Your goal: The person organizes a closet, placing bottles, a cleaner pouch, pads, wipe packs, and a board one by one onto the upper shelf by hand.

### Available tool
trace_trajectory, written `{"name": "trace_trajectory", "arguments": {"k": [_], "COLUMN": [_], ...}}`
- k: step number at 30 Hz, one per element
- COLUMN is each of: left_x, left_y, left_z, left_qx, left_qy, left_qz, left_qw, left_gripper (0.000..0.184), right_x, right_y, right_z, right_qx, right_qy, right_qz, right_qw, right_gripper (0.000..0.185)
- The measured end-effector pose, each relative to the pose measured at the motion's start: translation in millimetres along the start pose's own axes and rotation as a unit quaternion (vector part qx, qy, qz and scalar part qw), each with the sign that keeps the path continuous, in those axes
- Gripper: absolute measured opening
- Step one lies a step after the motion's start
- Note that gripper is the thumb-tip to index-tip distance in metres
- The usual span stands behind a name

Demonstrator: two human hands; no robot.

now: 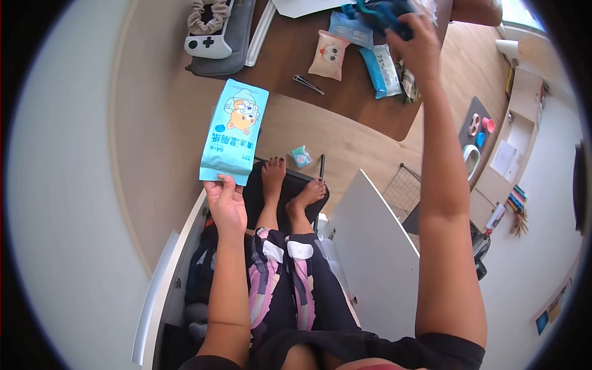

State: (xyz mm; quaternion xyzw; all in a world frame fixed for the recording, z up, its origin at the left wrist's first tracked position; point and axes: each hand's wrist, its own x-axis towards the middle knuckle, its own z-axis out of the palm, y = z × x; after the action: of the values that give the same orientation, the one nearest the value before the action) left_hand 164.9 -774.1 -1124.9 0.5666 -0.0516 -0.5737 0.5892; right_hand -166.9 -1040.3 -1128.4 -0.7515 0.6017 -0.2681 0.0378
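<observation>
Head view: the left hand (pixel 227 202) grips the near edge of a light-blue packet (pixel 235 131), thumb on the printed face. The packet extends beyond the fingertips, away from the body. The right hand (pixel 421 52), above the brown table (pixel 354 111), contacts a blurred dark-blue item (pixel 382 15) positioned at its fingers; finger closure cannot be determined.

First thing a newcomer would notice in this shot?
Likely the bright turquoise packet with a cartoon animal, held up by its lower edge in the left hand, left of centre. Next, the right hand, stretched to a blurred dark-blue item at the top of the view, and the bare feet on a black surface near the middle.
</observation>
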Motion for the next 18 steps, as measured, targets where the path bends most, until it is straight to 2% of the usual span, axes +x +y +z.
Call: {"name": "trace_trajectory", "arguments": {"k": [2, 3, 4, 6, 7, 9, 10, 12, 14, 16, 17, 18], "left_x": [-3.4, -7.3, -8.0, -10.3, -8.5, -7.6, -10.8, -7.3, -3.2, -12.9, -14.8, -14.5], "left_y": [6.1, 2.9, 6.2, 12.6, 13.0, 14.5, 12.6, 11.6, 15.7, 19.9, 18.8, 18.0], "left_z": [4.8, -3.9, -2.7, 0.7, 3.3, 4.3, -3.9, -7.1, -8.4, -16.0, -20.4, -23.6], "left_qx": [0.002, -0.004, -0.003, -0.005, -0.003, -0.005, -0.007, 0.0, -0.001, 0.007, -0.001, -0.01], "left_qy": [0.014, 0.006, 0.008, 0.001, 0.004, 0.011, 0.014, 0.019, 0.021, 0.032, 0.04, 0.044], "left_qz": [-0.007, -0.004, -0.004, -0.004, -0.008, -0.007, -0.006, -0.001, 0.01, 0.006, 0.008, 0.016], "left_qw": [1.0, 1.0, 1.0, 1.0, 1.0, 1.0, 1.0, 1.0, 1.0, 0.999, 0.999, 0.999], "left_gripper": [0.028, 0.03, 0.03, 0.032, 0.032, 0.033, 0.033, 0.032, 0.032, 0.031, 0.031, 0.031], "right_x": [20.2, 20.8, 25.8, 35.2, 41.2, 47.8, 42.6, 44.1, 51.6, 48.8, 40.7, 33.9], "right_y": [-10.7, -25.0, -35.7, -66.0, -90.2, -124.5, -147.0, -149.7, -136.3, -143.7, -148.9, -153.7], "right_z": [-33.3, -50.1, -65.8, -105.3, -123.9, -115.8, -100.5, -79.9, -52.9, -7.6, 16.5, 37.0], "right_qx": [0.068, 0.064, 0.108, 0.089, 0.17, 0.25, 0.207, 0.165, 0.277, 0.282, 0.287, 0.223], "right_qy": [-0.006, -0.01, -0.025, -0.042, -0.1, -0.158, -0.076, 0.004, -0.122, -0.054, -0.066, -0.044], "right_qz": [0.011, -0.033, -0.038, -0.057, -0.029, -0.001, -0.018, -0.032, -0.074, -0.159, -0.147, -0.178], "right_qw": [0.998, 0.997, 0.993, 0.994, 0.98, 0.955, 0.975, 0.986, 0.95, 0.945, 0.944, 0.957], "right_gripper": [0.035, 0.034, 0.033, 0.035, 0.032, 0.03, 0.029, 0.028, 0.027, 0.027, 0.026, 0.027]}}
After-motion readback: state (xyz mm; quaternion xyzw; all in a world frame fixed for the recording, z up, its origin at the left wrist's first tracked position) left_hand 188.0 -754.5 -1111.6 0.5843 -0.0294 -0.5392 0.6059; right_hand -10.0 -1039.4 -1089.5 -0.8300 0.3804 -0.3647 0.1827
